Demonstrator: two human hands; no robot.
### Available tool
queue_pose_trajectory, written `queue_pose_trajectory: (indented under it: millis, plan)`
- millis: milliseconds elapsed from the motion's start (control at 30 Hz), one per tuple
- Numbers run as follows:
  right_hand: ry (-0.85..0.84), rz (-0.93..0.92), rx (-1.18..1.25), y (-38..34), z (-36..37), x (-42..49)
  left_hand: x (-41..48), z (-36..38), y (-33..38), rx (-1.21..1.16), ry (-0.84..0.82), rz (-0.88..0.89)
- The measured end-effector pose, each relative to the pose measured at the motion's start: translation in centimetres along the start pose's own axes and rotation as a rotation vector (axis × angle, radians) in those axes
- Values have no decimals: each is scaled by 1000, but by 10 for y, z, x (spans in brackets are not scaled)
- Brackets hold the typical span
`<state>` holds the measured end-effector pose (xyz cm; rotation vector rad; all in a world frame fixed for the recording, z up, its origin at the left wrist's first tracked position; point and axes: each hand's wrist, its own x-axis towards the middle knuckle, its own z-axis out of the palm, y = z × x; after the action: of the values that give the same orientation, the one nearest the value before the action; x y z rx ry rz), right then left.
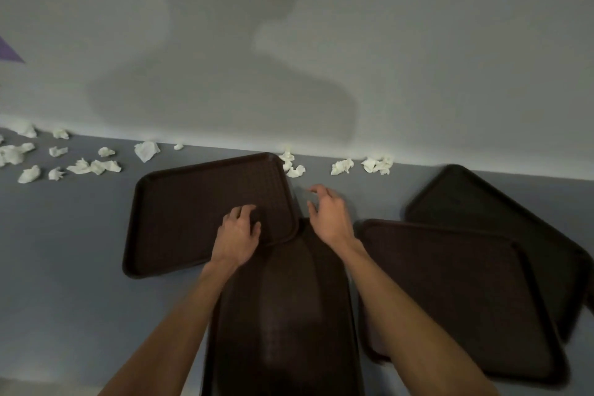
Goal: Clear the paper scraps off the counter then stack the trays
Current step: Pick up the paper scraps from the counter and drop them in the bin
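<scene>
Four dark brown plastic trays (193,202) and over a dozen white paper scraps (147,150) lay about; right hand (328,215) hovered loosely spread and empty; left hand (238,235) curled, grip unclear.

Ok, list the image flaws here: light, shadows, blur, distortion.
Head view: dim, flat light; large soft shadows on the wall; right hand and far-right tray slightly blurred; counter back edge bowed by the wide lens; faint sheen on the near tray.

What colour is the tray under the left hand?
The dark brown plastic tray has a fine grid texture; head view.
</scene>
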<state>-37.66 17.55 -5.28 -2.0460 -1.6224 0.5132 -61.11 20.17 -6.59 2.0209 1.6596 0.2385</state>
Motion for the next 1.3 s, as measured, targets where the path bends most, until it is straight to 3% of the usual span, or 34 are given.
queue_pose_trajectory:
  millis: [300, 567, 733, 833, 900, 1000, 1100, 1200, 1300]
  plan:
    - [-160, -93, -242, -2, 52, 114, 14, 8, -9, -12, -8, -2]
    - [-52, -84, -277, 23, 57, 86, 18, 8, -5, -26, 22, 21]
    - [-34, 189, 160, 22, 32, 60, 24, 6, 17, -219, 83, 52]
    - [-49, 206, 455, -4, 12, 34, 30, 2, 33, -403, 118, 33]
    - [-111, 170, 560, -20, 6, 22, 31, -4, 47, -640, 45, -44]
    - [-108, 99, 517, -37, 6, 16, 31, -9, 62, -934, -89, -96]
    - [-125, 49, 519, -45, 8, 18, 31, -11, 58, -800, -53, -47]
    - [-216, 14, 494, -43, 8, 31, 30, -17, 49, -765, 13, -106]
    - [-35, -14, 256, -35, 11, 61, 24, -22, 41, -813, 63, -176]
